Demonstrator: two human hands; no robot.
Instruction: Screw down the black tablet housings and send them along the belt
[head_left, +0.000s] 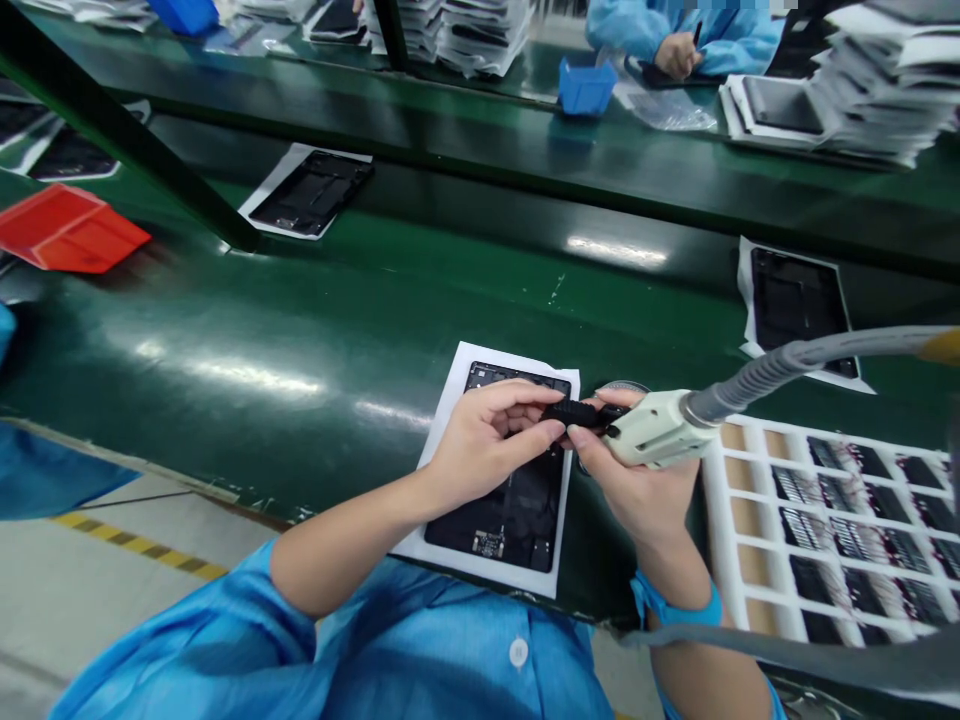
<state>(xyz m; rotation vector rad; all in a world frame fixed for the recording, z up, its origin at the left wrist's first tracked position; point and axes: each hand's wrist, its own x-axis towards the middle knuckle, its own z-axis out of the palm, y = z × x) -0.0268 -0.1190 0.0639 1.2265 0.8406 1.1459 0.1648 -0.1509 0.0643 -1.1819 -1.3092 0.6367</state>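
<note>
My left hand (487, 440) pinches a small black part (577, 412) above a black tablet back shell (517, 500) that lies on a white sheet (450, 400). My right hand (637, 480) also grips that black part with its fingertips and holds a beige electric screwdriver (660, 428), whose grey cable (810, 352) runs off to the right. Both hands are closed and meet over the shell's upper right corner.
A white divided tray (720, 500) of black parts lies at my right. More shells on white sheets (309, 192) (799, 300) ride the green belt (300, 330). A red bin (67, 228) sits left, a blue bin (585, 88) far. A person in blue (679, 40) works opposite.
</note>
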